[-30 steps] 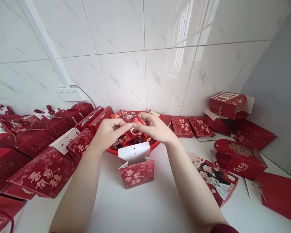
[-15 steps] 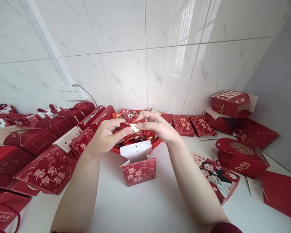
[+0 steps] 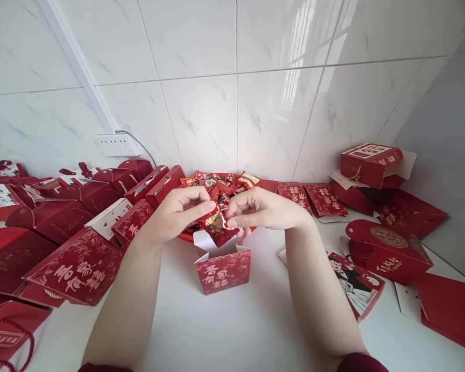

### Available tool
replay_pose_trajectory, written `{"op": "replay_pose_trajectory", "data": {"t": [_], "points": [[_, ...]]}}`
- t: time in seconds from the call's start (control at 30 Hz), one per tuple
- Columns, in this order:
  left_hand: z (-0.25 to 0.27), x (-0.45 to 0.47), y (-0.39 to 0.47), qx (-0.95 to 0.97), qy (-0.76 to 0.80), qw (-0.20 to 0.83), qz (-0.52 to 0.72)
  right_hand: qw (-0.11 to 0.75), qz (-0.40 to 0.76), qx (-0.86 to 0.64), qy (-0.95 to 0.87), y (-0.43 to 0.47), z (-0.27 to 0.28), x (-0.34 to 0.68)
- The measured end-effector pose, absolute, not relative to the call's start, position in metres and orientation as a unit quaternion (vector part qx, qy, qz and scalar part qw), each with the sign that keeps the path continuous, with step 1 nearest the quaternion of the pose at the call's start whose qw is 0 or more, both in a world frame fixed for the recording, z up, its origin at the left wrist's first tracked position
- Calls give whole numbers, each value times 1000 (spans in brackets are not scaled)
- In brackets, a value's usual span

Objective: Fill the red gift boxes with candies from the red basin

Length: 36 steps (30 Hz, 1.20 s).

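One packet (image 3: 217, 226) dipped toward the box (image 3: 222, 272), left hand (image 3: 174, 212) pinching it, right hand's (image 3: 265, 209) grip unclear, bowl (image 3: 186, 237) behind.

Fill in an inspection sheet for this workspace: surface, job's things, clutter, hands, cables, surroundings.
Surface: white table, boxes along both sides.
Job's things: shiny red packet, seen over the mouth of an open red box; red container behind, heaped with wrapped packets.
Clutter: left-side boxes crowded together; right-side boxes scattered, some stacked.
Hands: left hand pinches the packet; right hand has fingers at its edge, firmness unclear.
Cables: thin cable by the socket strip.
Surroundings: white tiled wall behind, grey surface at right.
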<state>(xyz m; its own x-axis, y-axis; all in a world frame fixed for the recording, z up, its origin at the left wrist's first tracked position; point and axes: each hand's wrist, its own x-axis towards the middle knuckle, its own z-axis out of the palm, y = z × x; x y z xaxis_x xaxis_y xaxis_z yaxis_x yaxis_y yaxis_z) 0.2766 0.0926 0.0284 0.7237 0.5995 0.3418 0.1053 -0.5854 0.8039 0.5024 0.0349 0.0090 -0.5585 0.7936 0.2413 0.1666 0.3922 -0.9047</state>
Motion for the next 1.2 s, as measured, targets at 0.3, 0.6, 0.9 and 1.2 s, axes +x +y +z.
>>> {"op": "replay_pose_trajectory", "data": {"t": [0.3,0.6,0.9,1.2], "points": [[23,281,94,787,271,421,360,470,447,-361,-670,36,14,490],[27,281,89,838,255,336,345,457,400,-349,-714,39,8,487],[24,285,88,842,264,315,350,458,392,-358,-713,36,12,487],[26,282,90,833,174,413,325,490,393,-333,-703,36,11,481]]}}
